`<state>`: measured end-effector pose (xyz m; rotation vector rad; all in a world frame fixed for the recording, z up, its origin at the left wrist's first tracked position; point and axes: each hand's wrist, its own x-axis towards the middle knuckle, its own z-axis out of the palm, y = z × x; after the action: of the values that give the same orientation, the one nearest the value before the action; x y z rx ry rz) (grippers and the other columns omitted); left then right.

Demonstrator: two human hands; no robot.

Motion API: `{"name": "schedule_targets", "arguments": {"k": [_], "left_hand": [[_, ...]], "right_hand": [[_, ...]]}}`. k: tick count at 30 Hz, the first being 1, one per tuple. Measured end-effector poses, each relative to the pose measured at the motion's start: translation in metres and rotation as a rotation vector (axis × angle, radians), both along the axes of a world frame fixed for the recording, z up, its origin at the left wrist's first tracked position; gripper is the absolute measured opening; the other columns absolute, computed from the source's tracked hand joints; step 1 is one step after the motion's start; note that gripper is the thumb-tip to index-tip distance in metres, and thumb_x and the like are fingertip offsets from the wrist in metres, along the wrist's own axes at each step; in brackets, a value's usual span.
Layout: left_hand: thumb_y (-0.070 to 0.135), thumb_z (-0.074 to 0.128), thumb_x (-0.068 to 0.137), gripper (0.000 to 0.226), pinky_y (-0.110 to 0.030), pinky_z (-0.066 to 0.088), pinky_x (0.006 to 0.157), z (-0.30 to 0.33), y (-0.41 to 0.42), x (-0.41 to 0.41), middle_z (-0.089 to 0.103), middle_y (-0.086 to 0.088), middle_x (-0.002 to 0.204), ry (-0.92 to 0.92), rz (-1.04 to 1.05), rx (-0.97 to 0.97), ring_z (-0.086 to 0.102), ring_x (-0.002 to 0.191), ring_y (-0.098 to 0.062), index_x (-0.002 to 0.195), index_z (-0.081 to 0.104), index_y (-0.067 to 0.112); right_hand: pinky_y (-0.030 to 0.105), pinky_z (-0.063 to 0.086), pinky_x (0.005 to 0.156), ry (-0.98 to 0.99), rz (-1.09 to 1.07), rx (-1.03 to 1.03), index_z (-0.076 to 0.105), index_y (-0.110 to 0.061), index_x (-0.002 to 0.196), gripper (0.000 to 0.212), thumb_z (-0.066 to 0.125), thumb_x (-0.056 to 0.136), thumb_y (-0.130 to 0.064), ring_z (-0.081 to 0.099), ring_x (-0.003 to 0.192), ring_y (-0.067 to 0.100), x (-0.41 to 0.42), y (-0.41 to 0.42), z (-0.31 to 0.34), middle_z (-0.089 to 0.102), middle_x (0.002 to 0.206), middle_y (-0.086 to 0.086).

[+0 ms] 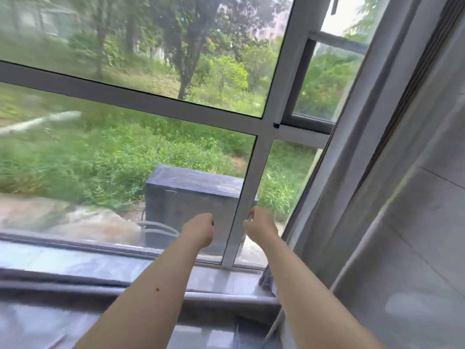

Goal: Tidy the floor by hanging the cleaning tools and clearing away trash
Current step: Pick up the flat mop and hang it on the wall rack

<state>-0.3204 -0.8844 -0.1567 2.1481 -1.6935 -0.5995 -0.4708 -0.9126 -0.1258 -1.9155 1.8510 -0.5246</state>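
View: the head camera faces a large window (pixel 141 102), tilted and blurred; grass, trees and a dark outdoor unit (pixel 191 195) lie beyond the glass.
Left hand: the left hand (pixel 198 231) is raised before the lower pane, just left of the vertical frame bar (pixel 247 192); its fingers are curled inward, and whether they hold anything cannot be told.
Right hand: the right hand (pixel 261 225) is at the same bar, fingers (pixel 251 212) bent at its edge, seemingly touching it; nothing is visibly gripped.
Sill: a grey window sill (pixel 100 260) runs under both forearms.
Curtain: a grey curtain (pixel 392 197) hangs at the right, close beside the right arm.
Task things: no cleaning tools, hooks or trash appear; the floor is out of view.
Risk: with the gaze on the window, the person could likely tread on tools lying unseen below.
Risk two: the right arm could snag the curtain when pulled back, dragging it off its hang.
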Motion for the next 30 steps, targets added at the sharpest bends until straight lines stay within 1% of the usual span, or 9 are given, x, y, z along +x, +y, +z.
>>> {"name": "schedule_targets", "arguments": {"k": [3, 6, 11, 17, 19, 22, 25, 26, 30], "left_hand": [[0.021, 0.046, 0.095, 0.026, -0.039, 0.046, 0.099, -0.006, 0.013, 0.049, 0.06, -0.016, 0.125, 0.031, 0.158, 0.018, 0.056, 0.117, -0.032, 0.113, 0.057, 0.006], [0.021, 0.046, 0.096, 0.025, -0.039, 0.048, 0.098, -0.01, 0.032, 0.087, 0.06, -0.015, 0.122, 0.09, 0.306, 0.024, 0.058, 0.113, -0.032, 0.113, 0.057, 0.007], [0.02, 0.044, 0.094, 0.025, -0.038, 0.051, 0.087, -0.022, 0.081, 0.139, 0.065, -0.014, 0.114, 0.149, 0.548, 0.023, 0.063, 0.093, -0.029, 0.109, 0.059, 0.008], [0.021, 0.047, 0.093, 0.024, -0.034, 0.05, 0.087, -0.034, 0.175, 0.198, 0.064, -0.014, 0.117, 0.151, 0.813, 0.018, 0.061, 0.106, -0.031, 0.108, 0.06, 0.008], [0.017, 0.048, 0.092, 0.021, -0.037, 0.054, 0.088, -0.036, 0.203, 0.214, 0.064, -0.019, 0.115, 0.206, 0.867, -0.022, 0.063, 0.105, -0.034, 0.103, 0.061, 0.004], [0.015, 0.048, 0.092, 0.011, -0.042, 0.054, 0.087, -0.033, 0.244, 0.236, 0.065, -0.022, 0.111, 0.231, 0.949, -0.069, 0.064, 0.101, -0.037, 0.09, 0.057, 0.008], [0.016, 0.047, 0.092, 0.01, -0.042, 0.053, 0.086, -0.034, 0.284, 0.259, 0.066, -0.021, 0.109, 0.233, 1.031, -0.094, 0.063, 0.088, -0.034, 0.088, 0.054, 0.011], [0.016, 0.047, 0.092, 0.01, -0.041, 0.053, 0.086, -0.036, 0.298, 0.269, 0.066, -0.021, 0.109, 0.236, 1.059, -0.095, 0.063, 0.088, -0.033, 0.088, 0.055, 0.01], [0.014, 0.048, 0.091, 0.015, -0.039, 0.052, 0.086, -0.051, 0.35, 0.307, 0.065, -0.02, 0.111, 0.255, 1.126, -0.096, 0.064, 0.104, -0.036, 0.096, 0.059, 0.006]], "right_hand": [[0.03, 0.045, 0.087, 0.006, 0.167, 0.014, 0.054, -0.01, 0.122, 0.034, 0.052, 0.089, -0.016, 0.058, 0.111, 0.028, 0.053, -0.014, -0.009, 0.057, 0.125, 0.011], [0.032, 0.046, 0.09, 0.017, 0.313, 0.03, 0.054, -0.007, 0.122, 0.034, 0.052, 0.089, -0.016, 0.057, 0.113, 0.029, 0.101, -0.018, -0.016, 0.057, 0.126, 0.012], [0.034, 0.047, 0.093, 0.044, 0.538, 0.041, 0.055, -0.008, 0.121, 0.035, 0.05, 0.088, -0.015, 0.056, 0.116, 0.029, 0.176, 0.002, -0.029, 0.058, 0.126, 0.011], [0.033, 0.047, 0.097, 0.061, 0.799, 0.084, 0.054, -0.009, 0.126, 0.04, 0.049, 0.087, -0.013, 0.056, 0.117, 0.029, 0.259, 0.066, -0.043, 0.057, 0.129, 0.012], [0.033, 0.047, 0.095, 0.056, 0.871, 0.081, 0.054, -0.008, 0.125, 0.038, 0.05, 0.087, -0.014, 0.056, 0.116, 0.03, 0.281, 0.091, -0.045, 0.057, 0.128, 0.013], [0.033, 0.048, 0.095, 0.055, 0.968, 0.071, 0.054, -0.011, 0.126, 0.039, 0.051, 0.087, -0.015, 0.057, 0.117, 0.029, 0.317, 0.129, -0.044, 0.057, 0.13, 0.011], [0.035, 0.051, 0.094, 0.06, 1.045, 0.061, 0.057, -0.011, 0.121, 0.036, 0.052, 0.086, -0.015, 0.059, 0.114, 0.03, 0.352, 0.166, -0.044, 0.059, 0.127, 0.01], [0.035, 0.051, 0.093, 0.064, 1.073, 0.057, 0.057, -0.01, 0.12, 0.035, 0.052, 0.085, -0.015, 0.059, 0.113, 0.03, 0.365, 0.18, -0.046, 0.06, 0.125, 0.011], [0.033, 0.048, 0.092, 0.091, 1.136, 0.053, 0.057, -0.009, 0.121, 0.037, 0.047, 0.086, -0.014, 0.058, 0.115, 0.029, 0.408, 0.227, -0.06, 0.06, 0.125, 0.01]]}}
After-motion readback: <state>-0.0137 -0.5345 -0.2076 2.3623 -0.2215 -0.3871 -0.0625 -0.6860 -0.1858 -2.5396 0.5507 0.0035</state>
